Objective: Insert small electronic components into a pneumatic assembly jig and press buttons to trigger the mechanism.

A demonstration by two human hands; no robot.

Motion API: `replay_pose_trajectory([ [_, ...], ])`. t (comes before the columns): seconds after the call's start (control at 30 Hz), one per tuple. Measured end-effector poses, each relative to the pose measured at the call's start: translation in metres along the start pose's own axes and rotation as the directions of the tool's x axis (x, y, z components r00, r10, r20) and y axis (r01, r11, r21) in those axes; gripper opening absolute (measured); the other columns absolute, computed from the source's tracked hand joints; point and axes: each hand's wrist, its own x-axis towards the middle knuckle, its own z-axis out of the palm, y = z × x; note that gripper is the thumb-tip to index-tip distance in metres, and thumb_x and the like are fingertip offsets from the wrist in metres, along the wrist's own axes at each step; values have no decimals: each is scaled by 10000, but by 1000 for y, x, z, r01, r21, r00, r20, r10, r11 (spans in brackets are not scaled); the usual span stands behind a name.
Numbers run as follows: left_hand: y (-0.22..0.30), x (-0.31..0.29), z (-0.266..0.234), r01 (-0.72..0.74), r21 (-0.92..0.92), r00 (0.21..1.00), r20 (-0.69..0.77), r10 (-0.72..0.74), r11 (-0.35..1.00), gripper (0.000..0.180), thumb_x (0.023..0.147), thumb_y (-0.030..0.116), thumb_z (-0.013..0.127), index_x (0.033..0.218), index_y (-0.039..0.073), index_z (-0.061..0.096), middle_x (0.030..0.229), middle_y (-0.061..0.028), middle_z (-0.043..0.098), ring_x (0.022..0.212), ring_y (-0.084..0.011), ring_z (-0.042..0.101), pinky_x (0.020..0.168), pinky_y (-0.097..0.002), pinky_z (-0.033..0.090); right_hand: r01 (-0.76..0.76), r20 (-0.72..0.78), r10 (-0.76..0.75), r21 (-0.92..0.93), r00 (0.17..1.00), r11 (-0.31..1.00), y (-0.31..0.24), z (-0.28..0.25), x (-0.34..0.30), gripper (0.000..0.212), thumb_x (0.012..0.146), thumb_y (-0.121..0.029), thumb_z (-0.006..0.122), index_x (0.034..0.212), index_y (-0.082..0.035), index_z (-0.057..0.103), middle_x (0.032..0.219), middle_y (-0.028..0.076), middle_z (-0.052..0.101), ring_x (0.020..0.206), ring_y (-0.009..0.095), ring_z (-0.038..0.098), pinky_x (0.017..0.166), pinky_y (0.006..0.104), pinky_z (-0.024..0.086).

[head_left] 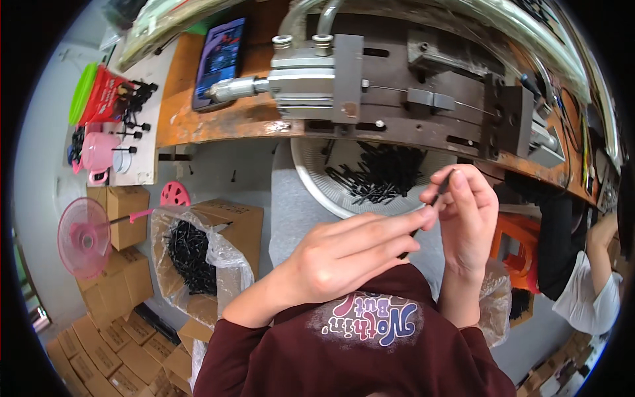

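- A clear bag (233, 248) stands left of the hands, with black pieces (192, 255) inside.
- The left hand (331, 255) reaches across with its fingers close together, tips at the black stick (442, 188); the thumb is hidden, so I cannot tell whether it grips.
- The basin (312, 184), just beyond the hands, holds a pile of similar sticks (380, 172).
- Farther out, the machine (304, 83) has a thin rod (389, 88) running roughly left to right.
- The black stick lies between the 2 hands, its long axis slanting from lower left to upper right, across the rod's line.
- The right hand (466, 205) pinches the stick's upper end, thumb against fingertip; of the 2, it is nearer the machine.
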Motion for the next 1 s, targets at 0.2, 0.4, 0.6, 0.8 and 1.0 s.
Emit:
replay_pose_trajectory([
  [0.2, 2, 3, 1, 0, 19, 1000, 15, 0, 1000, 298, 619, 14, 798, 898, -44, 711, 1153, -191, 663, 786, -247, 695, 672, -312, 580, 4, 11, -5, 113, 1000, 994, -4, 2, 0, 213, 985, -146, 540, 995, 52, 619, 824, 170, 680, 554, 149, 633, 530, 250, 508],
  [0.4, 3, 2, 4, 0, 16, 1000, 12, -1, 1000, 297, 618, 16, 800, 894, -45, 709, 1148, -198, 664, 792, -251, 695, 671, -313, 581, 63, 36, -66, 77, 997, 995, -2, -1, -1, 162, 971, -109, 562, 968, 45, 611, 807, 162, 677, 543, 154, 634, 525, 243, 511],
  [0.6, 5, 1, 6, 8, 27, 1000, 18, -9, 1000, 302, 616, 26, 800, 895, -43, 707, 1144, -200, 665, 798, -256, 695, 669, -311, 580, 99, 32, -101, 72, 994, 992, -1, 1, -4, 114, 961, -62, 566, 954, 47, 597, 804, 171, 676, 552, 161, 644, 530, 253, 524],
  [0.8, 6, 2, 6, 16, 26, 999, 29, -17, 1000, 311, 614, 38, 801, 902, -34, 708, 1148, -204, 662, 784, -252, 692, 665, -312, 579, 90, 50, -95, 96, 994, 991, 0, -1, -6, 99, 959, -43, 563, 963, 51, 595, 808, 176, 678, 567, 165, 654, 532, 256, 535],
  [1.0, 7, 1, 6, 19, 23, 999, 41, -20, 1000, 320, 611, 36, 803, 909, -34, 709, 1152, -206, 660, 800, -258, 695, 671, -318, 582, 70, 38, -74, 112, 997, 991, -1, -2, -8, 100, 957, -38, 566, 966, 55, 600, 814, 169, 680, 562, 161, 649, 533, 252, 529],
])
